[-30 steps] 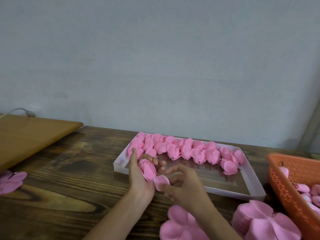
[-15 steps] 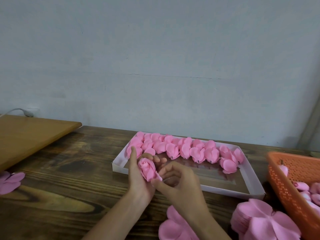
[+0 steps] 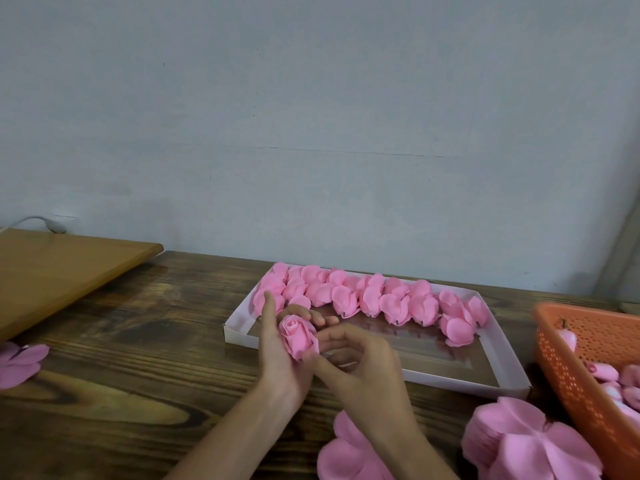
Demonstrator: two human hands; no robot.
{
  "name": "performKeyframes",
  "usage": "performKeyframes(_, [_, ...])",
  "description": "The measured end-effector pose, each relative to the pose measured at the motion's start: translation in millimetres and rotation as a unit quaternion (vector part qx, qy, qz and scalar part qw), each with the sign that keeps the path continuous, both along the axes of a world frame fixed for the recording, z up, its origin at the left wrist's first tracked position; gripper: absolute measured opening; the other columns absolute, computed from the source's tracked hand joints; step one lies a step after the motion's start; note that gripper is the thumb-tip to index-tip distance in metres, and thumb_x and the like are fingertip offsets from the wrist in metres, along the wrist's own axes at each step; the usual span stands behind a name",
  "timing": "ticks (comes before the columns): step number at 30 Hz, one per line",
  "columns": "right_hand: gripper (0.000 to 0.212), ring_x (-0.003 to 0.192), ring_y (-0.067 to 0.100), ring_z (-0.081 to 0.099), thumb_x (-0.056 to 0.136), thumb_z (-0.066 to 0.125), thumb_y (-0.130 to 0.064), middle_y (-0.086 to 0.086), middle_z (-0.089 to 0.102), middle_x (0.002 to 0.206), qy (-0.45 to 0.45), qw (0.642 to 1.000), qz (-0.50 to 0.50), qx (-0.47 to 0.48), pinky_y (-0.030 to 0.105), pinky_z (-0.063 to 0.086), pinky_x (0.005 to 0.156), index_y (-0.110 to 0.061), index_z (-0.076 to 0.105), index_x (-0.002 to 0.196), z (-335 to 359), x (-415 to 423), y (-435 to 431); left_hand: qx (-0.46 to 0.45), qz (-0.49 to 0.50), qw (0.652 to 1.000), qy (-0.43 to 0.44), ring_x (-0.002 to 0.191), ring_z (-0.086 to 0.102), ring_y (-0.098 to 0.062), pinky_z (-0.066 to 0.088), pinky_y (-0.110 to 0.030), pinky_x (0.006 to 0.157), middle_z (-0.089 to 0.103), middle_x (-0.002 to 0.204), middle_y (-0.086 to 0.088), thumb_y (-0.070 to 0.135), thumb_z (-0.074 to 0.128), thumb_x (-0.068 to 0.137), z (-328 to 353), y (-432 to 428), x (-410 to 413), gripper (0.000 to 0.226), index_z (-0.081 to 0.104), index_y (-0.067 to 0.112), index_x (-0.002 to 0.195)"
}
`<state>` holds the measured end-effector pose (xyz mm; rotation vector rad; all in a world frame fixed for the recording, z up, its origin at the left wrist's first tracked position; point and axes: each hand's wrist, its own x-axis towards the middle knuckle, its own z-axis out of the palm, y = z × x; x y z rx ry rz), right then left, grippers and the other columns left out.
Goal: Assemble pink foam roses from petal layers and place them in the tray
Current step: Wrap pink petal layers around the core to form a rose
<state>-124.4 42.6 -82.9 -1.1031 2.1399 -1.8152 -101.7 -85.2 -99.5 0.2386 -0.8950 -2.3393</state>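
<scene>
While left hand (image 3: 277, 362) fingers curl round the rose (image 3: 298, 336), right hand (image 3: 360, 372) pinches its base

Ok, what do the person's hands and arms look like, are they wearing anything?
Both are bare. The left hand and right hand have no gloves, and no ring, watch or bracelet shows on the visible fingers and wrists. The left forearm and right forearm are uncovered down to the picture's bottom edge; no sleeve shows.

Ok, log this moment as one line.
phase: assembling | left hand: holds rose | right hand: pinches rose base | tray: finished roses along far side
</scene>
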Motion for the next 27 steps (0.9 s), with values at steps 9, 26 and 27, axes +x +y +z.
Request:
performKeyframes(9, [0.027,0.082,0.006,0.075,0.083,0.078,-0.003,-0.010,0.079,0.087,-0.005,0.999,0.040,0.019,0.019,0.057,0.074,-0.027,0.078,0.096,-6.0,-3.7,-1.8,0.005,0.056,0.997,-0.057,0.043,0.050,-0.018,0.045,-0.025,0.044,0.053,0.056,-0.006,0.063,0.043,0.103,-3.8,-3.6,-2.3,0.071,0.058,0.012,0.056])
performKeyframes(26, [0.026,0.070,0.004,0.072,0.071,0.091,-0.009,-0.013,0.077,0.078,0.032,0.999,-0.011,-0.008,0.012,0.053,0.064,-0.026,0.075,0.082,-12.4,-9.9,-3.2,-0.006,0.050,0.996,-0.067,0.053,0.054,-0.025,0.045,-0.032,0.057,0.052,0.059,-0.011,0.071,0.041,0.098,-1.8,7.4,-3.1,0.078,0.060,0.007,0.058])
performKeyframes(27, [0.028,0.070,0.005,0.073,0.071,0.091,-0.008,-0.013,0.077,0.079,0.040,0.999,-0.004,-0.005,0.012,0.053,0.064,-0.027,0.075,0.083,-12.8,-9.0,-3.3,0.007,0.047,0.996,-0.075,0.049,0.054,-0.023,0.047,-0.030,0.052,0.052,0.057,-0.010,0.072,0.041,0.098,-1.8,6.7,-2.4,0.078,0.060,0.008,0.057])
